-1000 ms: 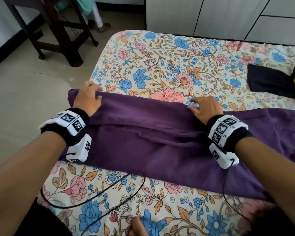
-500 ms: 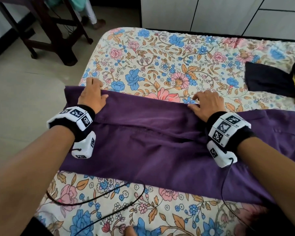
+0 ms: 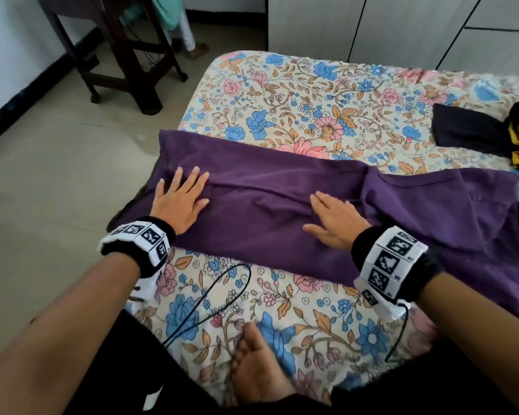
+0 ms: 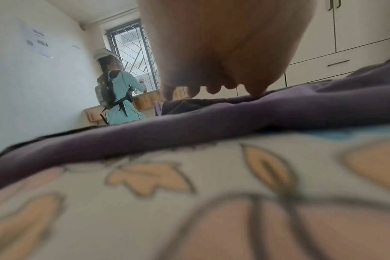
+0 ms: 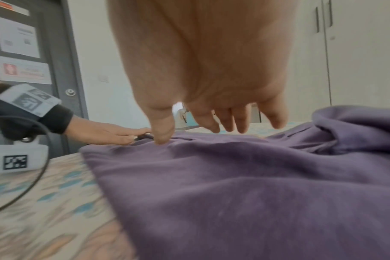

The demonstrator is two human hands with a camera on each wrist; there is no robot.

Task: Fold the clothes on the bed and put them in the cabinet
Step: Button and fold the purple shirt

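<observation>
While it lies across the floral bed [image 3: 312, 94], purple garment [image 3: 282, 211] long axis left to right, left hand [image 3: 179, 202] and right hand [image 3: 334, 221] flat, fingers spread, pressing it.

— Hands since last entry?
— Pulled back from far edge of purple garment [image 3: 282, 211]. Left hand [image 3: 179, 202] now flat on near left part, fingers spread; right hand [image 3: 333, 223] flat mid-cloth.
— Cloth?
— Far edge folded over toward near side; ridge running between hands.
</observation>
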